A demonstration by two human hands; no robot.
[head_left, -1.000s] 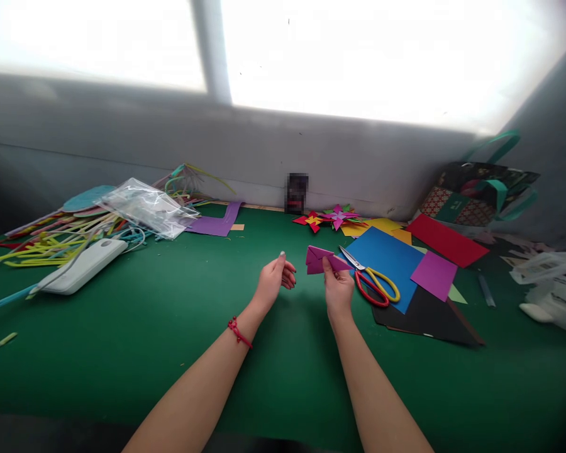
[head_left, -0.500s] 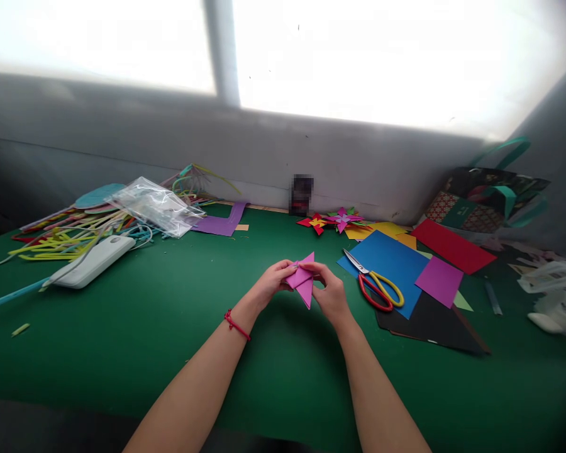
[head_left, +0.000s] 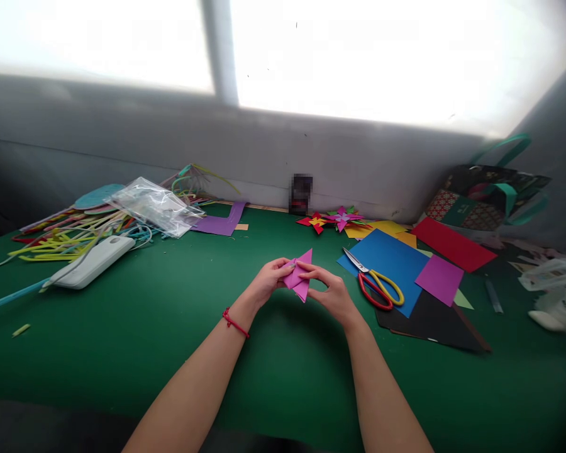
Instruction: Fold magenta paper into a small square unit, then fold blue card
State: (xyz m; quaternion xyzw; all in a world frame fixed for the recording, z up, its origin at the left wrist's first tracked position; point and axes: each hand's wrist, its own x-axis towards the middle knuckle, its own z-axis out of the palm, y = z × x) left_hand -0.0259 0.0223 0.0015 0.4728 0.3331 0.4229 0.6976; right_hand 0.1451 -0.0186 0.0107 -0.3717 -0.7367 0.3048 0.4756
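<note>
Between my hands, above the green table, is a piece of folded pink paper (head_left: 302,277) with pointed corners at top and bottom. My left hand (head_left: 270,280) pinches its left side, thumb on top. On the right edge, the fingers of my right hand (head_left: 332,290) are closed about the paper, with the thumb lower down near the bottom point. Red-and-yellow-handled scissors (head_left: 380,289) lie to the right on a sheet of blue paper (head_left: 387,258), touched by neither hand.
To the right are a purple square (head_left: 438,280), red paper (head_left: 453,244), black paper (head_left: 429,327) and a patterned bag (head_left: 471,201). Folded paper flowers (head_left: 342,218) lie at the back. A white glue gun-like device (head_left: 94,261), strips and a clear plastic bag (head_left: 155,204) occupy the left.
The pink paper has turned slightly between my hands, and its lower point sits a little higher. My right hand's fingers have shifted, with the thumb more apart from the index finger.
</note>
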